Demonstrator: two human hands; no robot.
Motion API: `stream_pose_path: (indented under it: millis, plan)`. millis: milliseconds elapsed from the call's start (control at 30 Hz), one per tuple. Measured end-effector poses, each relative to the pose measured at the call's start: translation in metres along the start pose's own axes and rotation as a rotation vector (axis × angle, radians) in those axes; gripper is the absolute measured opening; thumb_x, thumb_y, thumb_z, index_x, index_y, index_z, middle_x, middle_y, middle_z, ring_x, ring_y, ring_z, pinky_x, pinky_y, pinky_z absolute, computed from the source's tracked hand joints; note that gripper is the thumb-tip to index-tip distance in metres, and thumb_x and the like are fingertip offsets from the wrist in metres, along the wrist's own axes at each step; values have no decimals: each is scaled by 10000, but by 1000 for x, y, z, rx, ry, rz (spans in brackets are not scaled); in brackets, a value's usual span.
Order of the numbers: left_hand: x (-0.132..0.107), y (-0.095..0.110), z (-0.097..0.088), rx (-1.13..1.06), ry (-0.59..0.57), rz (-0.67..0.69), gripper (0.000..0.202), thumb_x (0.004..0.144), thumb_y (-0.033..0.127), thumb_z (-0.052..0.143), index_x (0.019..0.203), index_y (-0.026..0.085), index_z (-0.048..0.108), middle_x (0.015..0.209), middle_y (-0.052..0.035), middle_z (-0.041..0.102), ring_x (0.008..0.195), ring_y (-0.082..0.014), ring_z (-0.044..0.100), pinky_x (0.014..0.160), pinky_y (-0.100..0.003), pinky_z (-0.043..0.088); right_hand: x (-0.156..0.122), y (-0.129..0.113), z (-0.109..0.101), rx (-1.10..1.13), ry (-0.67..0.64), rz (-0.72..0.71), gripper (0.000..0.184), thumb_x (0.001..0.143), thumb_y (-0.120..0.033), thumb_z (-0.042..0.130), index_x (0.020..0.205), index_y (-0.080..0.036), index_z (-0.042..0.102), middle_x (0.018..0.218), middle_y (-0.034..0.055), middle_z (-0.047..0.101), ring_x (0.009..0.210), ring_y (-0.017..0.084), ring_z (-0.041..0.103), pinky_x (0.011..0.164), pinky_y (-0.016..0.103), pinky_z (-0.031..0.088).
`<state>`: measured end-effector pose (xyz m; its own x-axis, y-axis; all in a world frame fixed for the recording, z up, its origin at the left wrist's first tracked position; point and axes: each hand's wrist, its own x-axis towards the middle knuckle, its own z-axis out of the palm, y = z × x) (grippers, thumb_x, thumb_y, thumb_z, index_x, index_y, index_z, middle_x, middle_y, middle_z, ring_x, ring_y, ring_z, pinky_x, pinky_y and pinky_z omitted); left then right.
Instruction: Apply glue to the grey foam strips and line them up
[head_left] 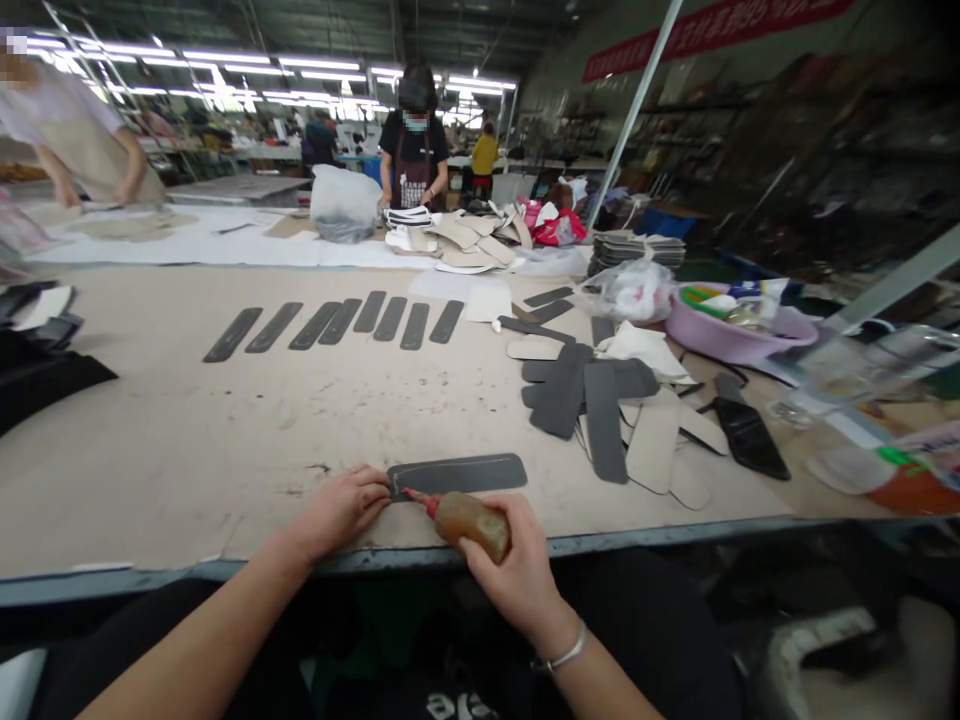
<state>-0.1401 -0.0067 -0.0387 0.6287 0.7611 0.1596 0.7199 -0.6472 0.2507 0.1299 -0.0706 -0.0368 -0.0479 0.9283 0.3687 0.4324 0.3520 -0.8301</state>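
Note:
A long dark grey strip with rounded corners lies flat near the table's front edge. My left hand is closed at its left end, fingertips pressed onto it and holding it against the table. In my right hand is a brown glue bottle, tilted with its red nozzle pointing left. The nozzle tip is at the strip's left end, near my left fingers. A thin pale line of glue runs along the strip's upper edge and down its left end.
Beyond, several similar dark strips lie in a row. Dark and beige pieces are piled to the right, near a pink basin. Black material lies at left. A person stands across the table.

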Motion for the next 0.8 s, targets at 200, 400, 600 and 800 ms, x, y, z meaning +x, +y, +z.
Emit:
stream_pose_path:
  millis: [200, 400, 600, 800]
  plan:
    - [2, 2, -3, -20, 6, -15, 299, 927, 219, 413, 850, 206, 701, 945, -48, 683, 876, -166, 602, 805, -278, 511, 0, 0, 6, -14, -26, 6, 352, 686, -143, 612, 1011, -213, 496, 936, 45, 529, 891, 223, 527, 798, 357, 468]
    - [2, 2, -4, 0, 16, -37, 325, 940, 277, 394, 858, 198, 698, 925, -58, 683, 855, -167, 613, 797, -278, 514, 5, 6, -16, -90, 47, 80, 306, 696, -157, 590, 985, -209, 505, 920, 44, 538, 869, 216, 539, 778, 357, 470]
    - [4, 1, -4, 24, 41, -19, 350, 934, 294, 373, 832, 209, 697, 912, -51, 687, 839, -169, 623, 771, -264, 518, 4, 21, -47, -218, 138, 133, 292, 706, -213, 598, 984, -208, 509, 921, 48, 562, 859, 225, 558, 780, 370, 480]
    - [6, 2, -7, 9, 46, -20, 355, 929, 305, 372, 834, 206, 699, 896, -49, 694, 826, -154, 634, 767, -226, 517, 3, 33, -73, -360, 213, 167, 279, 727, -261, 599, 986, -211, 511, 936, 60, 566, 868, 241, 559, 772, 387, 485]
